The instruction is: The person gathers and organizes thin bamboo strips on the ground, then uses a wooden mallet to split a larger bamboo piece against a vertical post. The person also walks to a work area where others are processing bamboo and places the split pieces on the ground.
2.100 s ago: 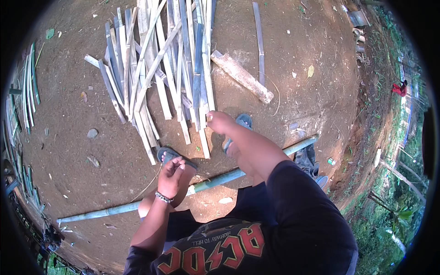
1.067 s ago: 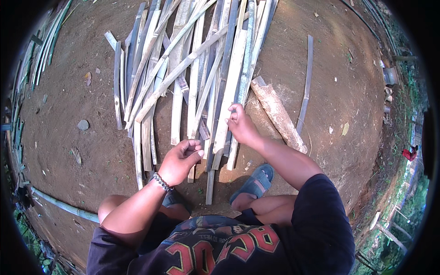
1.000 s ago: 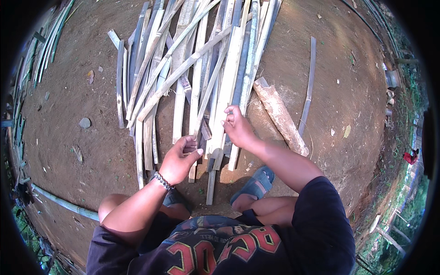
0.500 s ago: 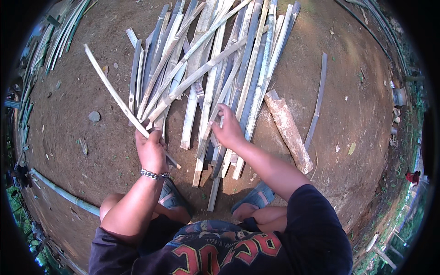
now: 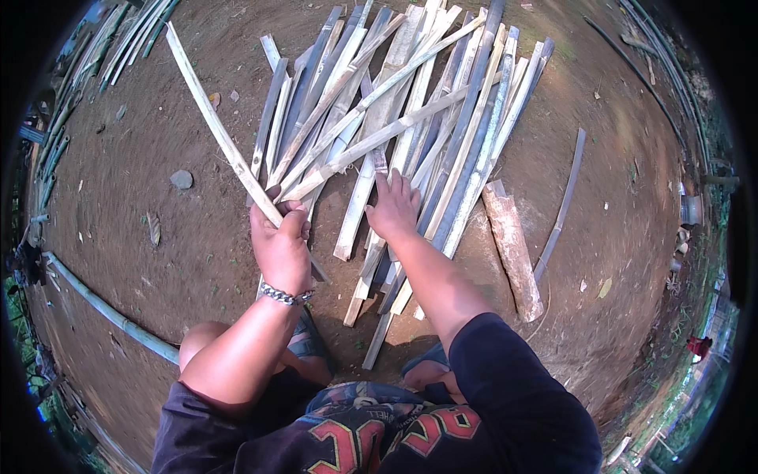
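My left hand (image 5: 282,245) is closed around a long pale bamboo slat (image 5: 212,118), which slants up to the far left; a darker end sticks out below the fist. Whether a second slat is in that grip, I cannot tell. A loose heap of split bamboo slats (image 5: 379,146), pale and grey, fans out ahead of me, some crossing over others. Over the near part of this heap lies my right hand (image 5: 394,208), palm down with its fingers stretched forward. Its fingertips reach the slats, and its palm hides the ones beneath.
Right of the heap, a short thick pale log (image 5: 513,253) rests on the brown soil, with a single grey strip (image 5: 562,201) beyond it. A green pole (image 5: 118,320) lies at the left. A stone (image 5: 181,179) and dry leaves dot the ground. More poles (image 5: 138,39) lie far left.
My right hand has shifted from half-curled fingers to stretched fingers over the heap. The left hand still holds its slat. The whole view has swung, so the heap appears farther right.
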{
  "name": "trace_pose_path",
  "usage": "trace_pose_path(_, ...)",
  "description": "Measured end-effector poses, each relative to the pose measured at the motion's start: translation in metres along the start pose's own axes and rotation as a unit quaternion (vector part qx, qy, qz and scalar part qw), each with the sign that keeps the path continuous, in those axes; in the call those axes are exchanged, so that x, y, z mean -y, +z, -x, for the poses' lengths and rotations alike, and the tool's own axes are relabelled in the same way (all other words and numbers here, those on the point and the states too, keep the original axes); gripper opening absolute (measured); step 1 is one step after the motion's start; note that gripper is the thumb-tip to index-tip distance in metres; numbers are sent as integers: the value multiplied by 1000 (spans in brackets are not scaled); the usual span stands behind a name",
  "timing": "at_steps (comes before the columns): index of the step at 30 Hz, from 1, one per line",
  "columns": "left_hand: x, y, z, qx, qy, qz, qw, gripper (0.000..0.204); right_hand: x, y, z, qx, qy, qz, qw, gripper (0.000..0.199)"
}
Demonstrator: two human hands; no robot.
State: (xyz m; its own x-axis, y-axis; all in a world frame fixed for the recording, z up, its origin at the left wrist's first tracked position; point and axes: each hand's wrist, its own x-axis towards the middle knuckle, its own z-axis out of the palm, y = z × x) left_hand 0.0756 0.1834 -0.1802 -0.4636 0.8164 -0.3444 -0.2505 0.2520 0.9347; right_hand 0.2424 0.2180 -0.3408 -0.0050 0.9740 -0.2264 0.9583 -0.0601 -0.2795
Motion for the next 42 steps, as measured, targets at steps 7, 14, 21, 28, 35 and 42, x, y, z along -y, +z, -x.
trace_pose_path(7,-15,-9,-9,12,-4,-14,1000,40,-24,-23,-3,80,38,-6,996,77)
trace_pose_path(14,-27,-13,-23,12,-7,26,1000,42,-63,-26,9,14,1,119,993,66)
trace_pose_path(21,-40,-34,-29,-9,-4,42,999,45,-43,-54,-2,45,52,120,990,60)
trace_pose_path(28,-43,-43,-16,16,-11,32,999,46,36,-20,-74,-10,-182,103,978,55)
trace_pose_path(35,-43,-50,-11,27,-17,25,999,46,42,-34,-104,132,-134,267,945,44)
trace_pose_path(42,-44,-48,-22,34,-19,49,998,44,-58,-121,-72,178,-66,366,911,56)
